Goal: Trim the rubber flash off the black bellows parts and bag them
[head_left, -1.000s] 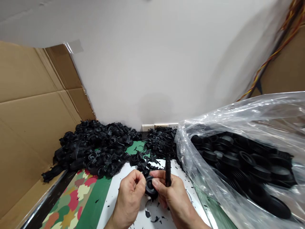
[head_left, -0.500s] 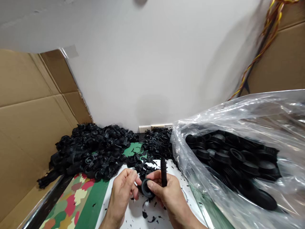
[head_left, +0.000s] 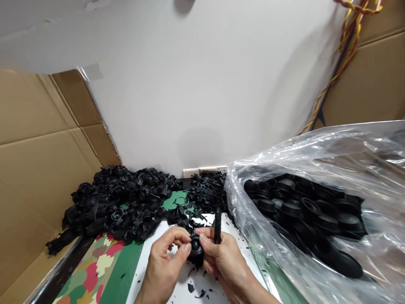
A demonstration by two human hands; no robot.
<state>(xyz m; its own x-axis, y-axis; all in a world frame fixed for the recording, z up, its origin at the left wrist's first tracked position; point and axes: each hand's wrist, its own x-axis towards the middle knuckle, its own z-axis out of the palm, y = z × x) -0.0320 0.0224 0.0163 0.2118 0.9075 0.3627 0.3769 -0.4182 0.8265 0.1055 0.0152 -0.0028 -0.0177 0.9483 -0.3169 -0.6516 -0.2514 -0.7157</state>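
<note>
Both hands meet over a white sheet (head_left: 155,270). Between them is a small round black rubber bellows (head_left: 196,249), its domed, ringed side facing me. My left hand (head_left: 167,257) is closed, thumb and fingertips pinching the left edge of the bellows. My right hand (head_left: 224,257) grips its right side with thumb and index finger. A black stick-like tool (head_left: 217,226) stands upright in the right hand, passing behind the thumb; its lower end is hidden. Loose black rubber scraps (head_left: 190,288) lie on the sheet just below the hands.
A heap of black ribbed rubber pieces (head_left: 123,198) spreads to the left, with shredded trimmings (head_left: 207,190) at the back. On the right, a clear plastic bag (head_left: 316,147) holds more black bellows (head_left: 294,209). Cardboard (head_left: 41,169) stands left; a white wall (head_left: 174,93) closes the back.
The bellows has been turned: its open ring showed before, its domed side shows now. My left hand has moved right and closed on its edge. The right hand keeps the bellows and the tool.
</note>
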